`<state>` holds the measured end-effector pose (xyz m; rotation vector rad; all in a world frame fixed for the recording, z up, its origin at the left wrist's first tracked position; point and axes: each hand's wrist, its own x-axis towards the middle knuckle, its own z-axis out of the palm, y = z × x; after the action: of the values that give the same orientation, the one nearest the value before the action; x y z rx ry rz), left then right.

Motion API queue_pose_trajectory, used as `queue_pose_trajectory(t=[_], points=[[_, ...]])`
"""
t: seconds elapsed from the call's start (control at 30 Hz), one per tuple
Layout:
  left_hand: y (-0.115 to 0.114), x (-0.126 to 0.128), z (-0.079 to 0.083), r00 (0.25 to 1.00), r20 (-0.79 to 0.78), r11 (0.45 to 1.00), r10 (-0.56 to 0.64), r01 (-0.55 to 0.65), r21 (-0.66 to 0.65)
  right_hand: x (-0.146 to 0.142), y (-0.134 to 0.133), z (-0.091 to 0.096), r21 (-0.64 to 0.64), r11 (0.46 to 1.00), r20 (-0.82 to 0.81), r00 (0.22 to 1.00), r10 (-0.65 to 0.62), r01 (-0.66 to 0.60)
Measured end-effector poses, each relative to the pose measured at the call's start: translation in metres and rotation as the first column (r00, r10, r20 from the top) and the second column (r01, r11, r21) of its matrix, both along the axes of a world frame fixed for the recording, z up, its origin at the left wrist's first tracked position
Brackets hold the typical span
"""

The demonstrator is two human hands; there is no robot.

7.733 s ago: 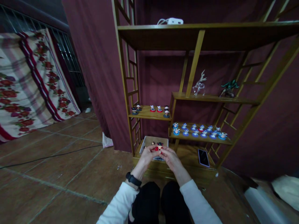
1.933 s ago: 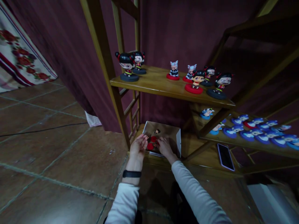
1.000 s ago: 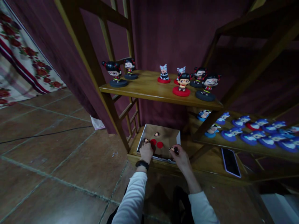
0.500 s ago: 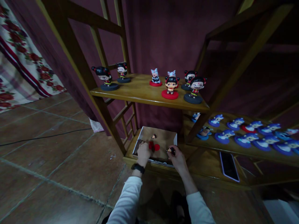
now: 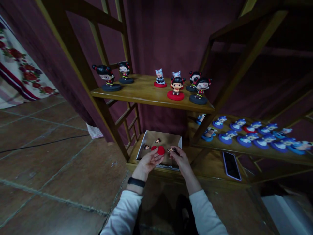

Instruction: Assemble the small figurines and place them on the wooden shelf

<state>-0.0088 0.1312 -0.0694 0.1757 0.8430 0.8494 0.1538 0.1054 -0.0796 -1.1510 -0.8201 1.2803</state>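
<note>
Figurine, small, black-haired | right grip pinched it | left grip clamped round red disc | both seemed light, stiff plastic; disc's rim suited holding

A phone is lying on the bottom board of the wooden shelf. A dark red curtain is hanging behind it. Over on the left, a cloth with red flowers is hanging down. A black cord is running across the brown tile floor, and a white thing is peeking out under the curtain.
</note>
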Motion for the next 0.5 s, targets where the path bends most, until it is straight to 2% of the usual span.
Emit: queue_pose_trajectory(t=[0.1,0.27,0.5], points=[[-0.0008,0.0042,-0.0011,1.0,-0.01,1.0,-0.014,0.014,0.016,-0.0065,0.004,-0.0046,0.046,0.999,0.087,0.996,0.021,-0.025],[-0.0006,0.0082,-0.0026,0.999,-0.028,0.999,0.038,-0.037,0.036,-0.0116,0.0075,-0.009,0.106,0.993,0.199,0.979,0.034,-0.056],[-0.0006,0.0094,-0.0049,0.997,-0.042,0.996,0.064,-0.061,0.061,-0.0103,0.0058,-0.0114,0.126,0.99,0.369,0.93,0.007,-0.057]])
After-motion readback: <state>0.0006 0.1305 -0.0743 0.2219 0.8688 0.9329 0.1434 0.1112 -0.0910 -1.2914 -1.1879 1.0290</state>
